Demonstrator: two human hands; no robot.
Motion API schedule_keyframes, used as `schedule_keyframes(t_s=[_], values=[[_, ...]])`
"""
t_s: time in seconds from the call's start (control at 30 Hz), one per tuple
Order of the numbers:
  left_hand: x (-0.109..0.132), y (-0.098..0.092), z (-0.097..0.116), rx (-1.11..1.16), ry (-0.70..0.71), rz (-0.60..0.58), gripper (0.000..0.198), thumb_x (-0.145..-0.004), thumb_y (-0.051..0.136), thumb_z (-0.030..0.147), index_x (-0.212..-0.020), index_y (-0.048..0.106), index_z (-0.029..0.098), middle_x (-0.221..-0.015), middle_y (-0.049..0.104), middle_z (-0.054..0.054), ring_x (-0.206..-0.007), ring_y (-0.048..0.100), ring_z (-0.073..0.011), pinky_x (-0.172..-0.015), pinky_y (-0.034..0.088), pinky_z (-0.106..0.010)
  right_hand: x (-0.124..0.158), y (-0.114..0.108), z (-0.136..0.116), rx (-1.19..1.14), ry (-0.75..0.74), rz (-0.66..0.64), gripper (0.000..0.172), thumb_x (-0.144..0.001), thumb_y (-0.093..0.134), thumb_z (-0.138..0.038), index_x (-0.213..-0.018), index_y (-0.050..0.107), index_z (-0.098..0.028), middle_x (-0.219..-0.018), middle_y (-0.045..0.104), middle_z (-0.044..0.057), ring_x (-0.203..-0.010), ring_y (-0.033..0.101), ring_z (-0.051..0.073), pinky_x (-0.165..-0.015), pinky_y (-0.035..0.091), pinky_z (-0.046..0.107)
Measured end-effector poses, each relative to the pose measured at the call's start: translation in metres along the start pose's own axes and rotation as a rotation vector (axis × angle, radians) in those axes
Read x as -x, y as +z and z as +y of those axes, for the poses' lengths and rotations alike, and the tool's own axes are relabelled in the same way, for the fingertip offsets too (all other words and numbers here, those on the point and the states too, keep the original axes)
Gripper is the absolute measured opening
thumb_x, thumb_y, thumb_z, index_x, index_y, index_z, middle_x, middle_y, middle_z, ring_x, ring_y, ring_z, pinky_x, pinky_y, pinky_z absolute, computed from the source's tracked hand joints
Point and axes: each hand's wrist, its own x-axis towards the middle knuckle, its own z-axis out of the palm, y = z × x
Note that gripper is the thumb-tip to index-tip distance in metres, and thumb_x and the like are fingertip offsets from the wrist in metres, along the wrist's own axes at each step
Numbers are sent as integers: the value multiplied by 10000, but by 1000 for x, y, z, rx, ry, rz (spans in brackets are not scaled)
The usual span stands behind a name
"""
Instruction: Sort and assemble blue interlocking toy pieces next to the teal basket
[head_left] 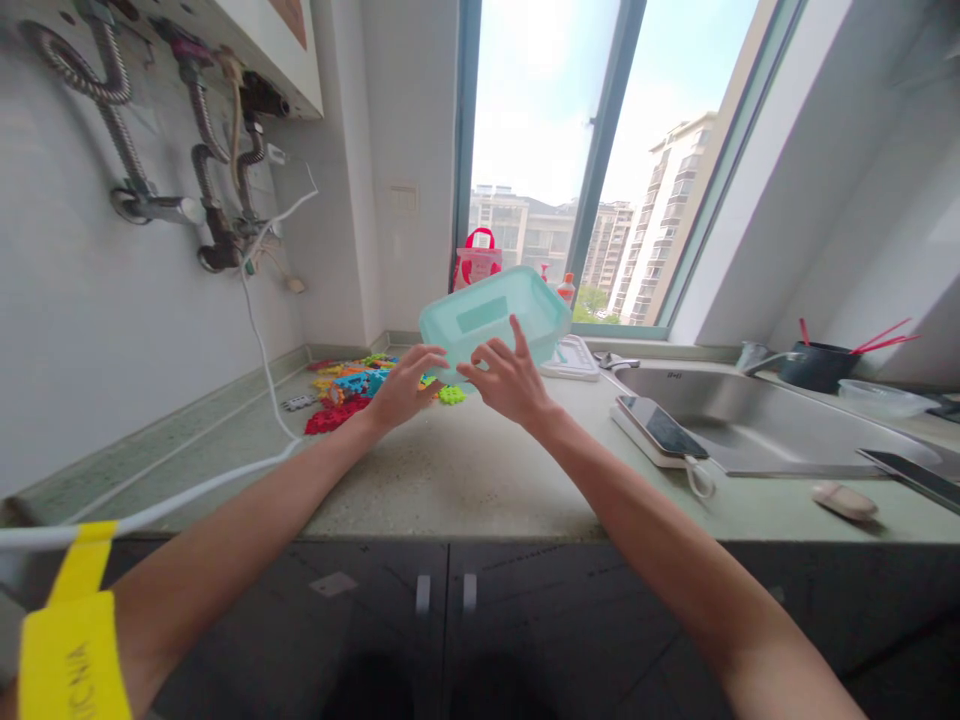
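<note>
A pale teal plastic box [499,312] is tipped up above the counter with its bottom facing me. My left hand [405,385] grips its lower left edge, fingers curled. On the lower right edge my right hand [510,378] holds it too, index finger stretched up against the bottom. Just behind and under the left hand, a pile of colourful plastic toy pieces [349,390] lies on the counter [465,480], with a green piece [451,395] nearest the box.
A phone on a white power bank [660,430] lies by the steel sink [757,425]. A white cable [262,400] runs along the left wall under pipes. A soap bar [844,500], a black pot with red chopsticks [817,365] and a pink bag [478,262] stand around.
</note>
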Motion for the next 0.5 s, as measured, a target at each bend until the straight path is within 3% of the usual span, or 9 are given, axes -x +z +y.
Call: schedule_keyframes(t_s=[0.13,0.23,0.33,0.5], values=[[0,-1,-1,14,-83,102,356,-945,734,377,-1220,572,220,-1442,550,-145,-1199,612,-268,-1034,525,-432,9,4,16,9,94,-98,357,-1014,514,-91,-1142,757,-320,-1061,676,38,-1037,603,210,-1274,172,525],[2,-5,-8,-16,-114,72,206,-954,698,402,-968,607,218,-1180,650,-98,-1113,621,-255,-984,520,-401,13,1,35,39,189,-110,373,-971,520,-57,-1142,761,-285,-1085,689,64,-1041,616,232,-1218,221,495],[5,-7,-13,-57,-127,-10,319,-995,571,339,-697,552,226,-883,651,-50,-910,619,-221,-892,504,-369,18,-3,52,42,249,-133,342,-962,543,-74,-1135,759,-274,-1086,717,67,-1037,639,246,-1195,232,484],[5,-5,-11,-34,-103,-81,443,-1024,470,339,-598,534,233,-697,620,-32,-784,582,-216,-816,471,-370,25,-1,68,-41,248,-247,225,-1005,588,-189,-1113,764,-279,-1040,767,44,-1030,679,243,-1162,264,444]])
